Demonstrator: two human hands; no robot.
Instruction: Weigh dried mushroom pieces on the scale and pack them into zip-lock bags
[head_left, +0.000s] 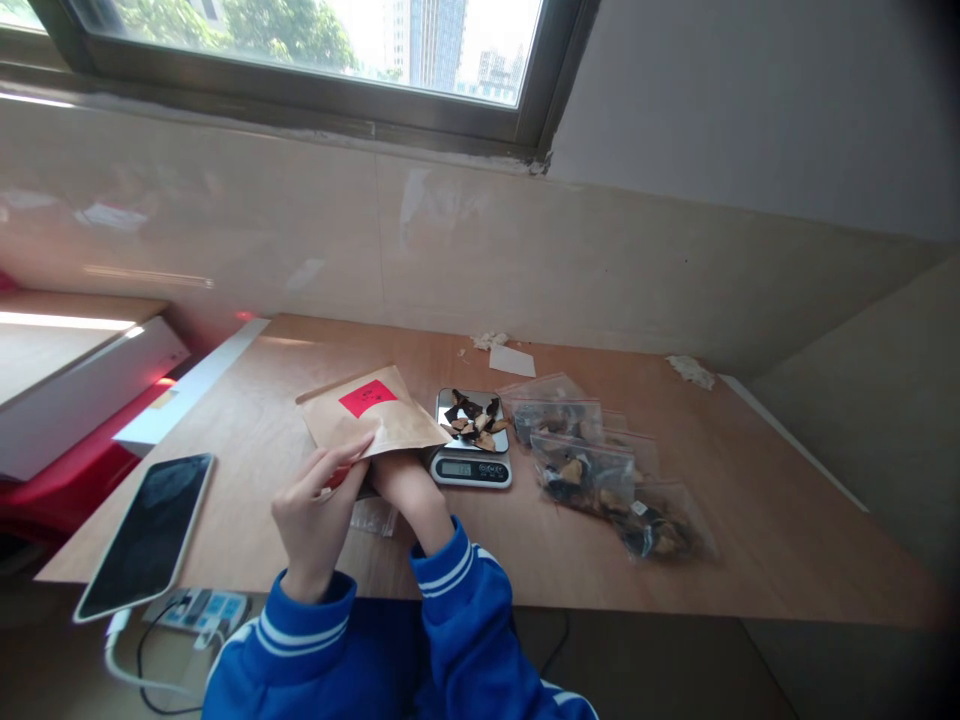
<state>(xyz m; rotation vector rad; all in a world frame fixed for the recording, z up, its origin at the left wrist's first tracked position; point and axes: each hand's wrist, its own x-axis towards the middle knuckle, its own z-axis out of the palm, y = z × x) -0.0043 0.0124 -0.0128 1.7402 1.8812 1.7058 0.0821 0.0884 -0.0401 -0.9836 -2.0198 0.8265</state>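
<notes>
My left hand (313,510) grips the near edge of a brown paper pouch (375,412) with a red label, thumb on top and fingers curled. My right hand (397,475) reaches into the pouch's open end, its fingers hidden inside. Right of the pouch stands a small digital scale (472,465) with several dark dried pieces (474,418) on its platform. A clear plastic bag (373,516) lies under my wrists.
Several clear zip bags (600,475) of dried pieces lie right of the scale. A phone (148,532) with a cable rests at the table's left front corner. White scraps (512,360) lie near the wall. A white box (82,390) stands at left.
</notes>
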